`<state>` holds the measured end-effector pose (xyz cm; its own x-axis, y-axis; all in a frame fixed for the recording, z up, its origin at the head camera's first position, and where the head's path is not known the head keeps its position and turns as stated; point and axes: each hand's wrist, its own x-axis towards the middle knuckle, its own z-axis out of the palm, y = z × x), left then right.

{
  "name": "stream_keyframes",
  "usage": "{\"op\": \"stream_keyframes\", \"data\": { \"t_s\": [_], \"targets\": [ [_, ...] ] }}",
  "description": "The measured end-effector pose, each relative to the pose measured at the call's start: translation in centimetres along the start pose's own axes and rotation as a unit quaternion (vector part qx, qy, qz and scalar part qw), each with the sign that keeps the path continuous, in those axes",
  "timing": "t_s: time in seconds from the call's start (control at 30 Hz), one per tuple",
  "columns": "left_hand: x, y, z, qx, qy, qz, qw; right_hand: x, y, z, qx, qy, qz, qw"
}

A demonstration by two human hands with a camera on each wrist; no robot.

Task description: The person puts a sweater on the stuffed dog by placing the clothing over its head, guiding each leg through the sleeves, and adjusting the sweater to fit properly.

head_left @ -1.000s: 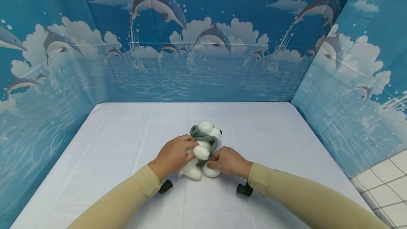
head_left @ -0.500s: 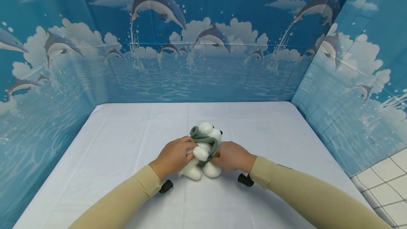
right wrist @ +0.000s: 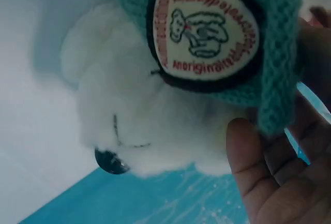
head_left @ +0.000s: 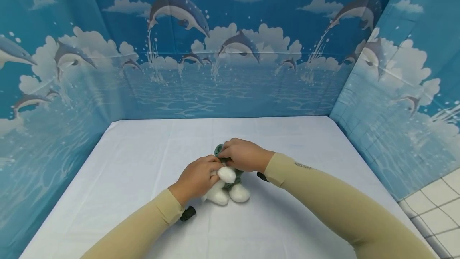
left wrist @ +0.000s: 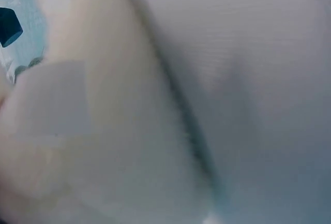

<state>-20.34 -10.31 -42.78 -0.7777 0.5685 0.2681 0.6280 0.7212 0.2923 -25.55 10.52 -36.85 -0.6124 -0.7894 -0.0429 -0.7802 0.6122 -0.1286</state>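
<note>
A white plush toy (head_left: 238, 193) with round feet sits on the white table, wearing a green knitted garment (head_left: 217, 150). My left hand (head_left: 195, 178) grips the toy's side beside its raised paw. Above that, my right hand (head_left: 248, 156) reaches across the toy's head and pinches the garment near its rolled end, hiding most of the head. The right wrist view shows the toy's black nose (right wrist: 111, 161), stitched mouth and a round-edged patch (right wrist: 204, 35) on the garment, with the right thumb (right wrist: 244, 144) by the rolled edge. White plush with a pale tag (left wrist: 51, 100) fills much of the left wrist view.
A white cloth covers the table (head_left: 305, 143). Blue curtains (head_left: 161, 91) printed with dolphins stand at the back and both sides. A black wrist device (head_left: 188, 213) hangs under the left wrist, another (head_left: 262, 176) under the right. White tiles (head_left: 436, 207) show at the right.
My right hand has moved up and left from the toy's lower front to the rolled green end by its head. The left hand keeps its grip in place.
</note>
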Motion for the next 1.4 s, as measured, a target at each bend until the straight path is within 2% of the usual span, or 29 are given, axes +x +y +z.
{"op": "stream_keyframes", "data": {
  "t_s": [0.07, 0.13, 0.27, 0.4, 0.6, 0.7, 0.8, 0.9, 1.0, 1.1, 1.23, 1.4],
  "targets": [
    [-0.1, -0.1, 0.1, -0.001, 0.012, 0.008, 0.9999, 0.5, 0.1, 0.1, -0.020, -0.003, -0.001, 0.9998],
    [-0.1, -0.1, 0.1, 0.001, 0.020, 0.013, 0.9997, 0.8, 0.2, 0.1, -0.018, 0.001, 0.006, 0.9998],
    [-0.2, -0.1, -0.1, -0.002, 0.024, 0.012, 0.9996, 0.7, 0.6, -0.2, 0.042, 0.006, 0.042, 0.9982],
    [-0.3, -0.1, -0.8, -0.005, 0.012, 0.002, 0.9999, 0.0, 0.9, -0.6, 0.088, 0.016, 0.066, 0.9938],
    [-0.3, -0.2, -2.5, 0.025, -0.023, -0.003, 0.9994, -0.9, 0.4, -1.0, 0.106, 0.017, 0.089, 0.9902],
    [-0.2, -0.1, -3.0, 0.022, -0.042, 0.003, 0.9989, -0.9, 0.0, -0.9, 0.076, 0.013, 0.073, 0.9943],
    [-0.1, -0.1, -3.0, 0.012, -0.057, 0.006, 0.9983, -0.5, -0.3, -0.8, 0.021, 0.019, 0.017, 0.9994],
    [-0.2, -0.1, -2.8, 0.007, -0.060, 0.005, 0.9982, 0.2, -0.3, -0.6, -0.035, 0.030, -0.025, 0.9986],
    [-0.2, -0.1, -2.4, 0.003, -0.052, 0.002, 0.9986, 0.7, 0.0, -0.4, -0.073, 0.033, -0.028, 0.9964],
    [-0.3, -0.2, -2.0, -0.004, -0.039, -0.009, 0.9992, 0.8, 0.2, -0.4, -0.077, 0.053, -0.014, 0.9955],
    [-0.1, -0.2, -1.6, -0.020, -0.027, -0.039, 0.9987, 0.2, 0.4, -0.6, -0.023, 0.098, 0.003, 0.9949],
    [0.2, 0.0, -1.7, -0.047, -0.032, -0.095, 0.9938, -1.1, 0.2, -0.9, 0.037, 0.117, 0.014, 0.9923]
  ]
}}
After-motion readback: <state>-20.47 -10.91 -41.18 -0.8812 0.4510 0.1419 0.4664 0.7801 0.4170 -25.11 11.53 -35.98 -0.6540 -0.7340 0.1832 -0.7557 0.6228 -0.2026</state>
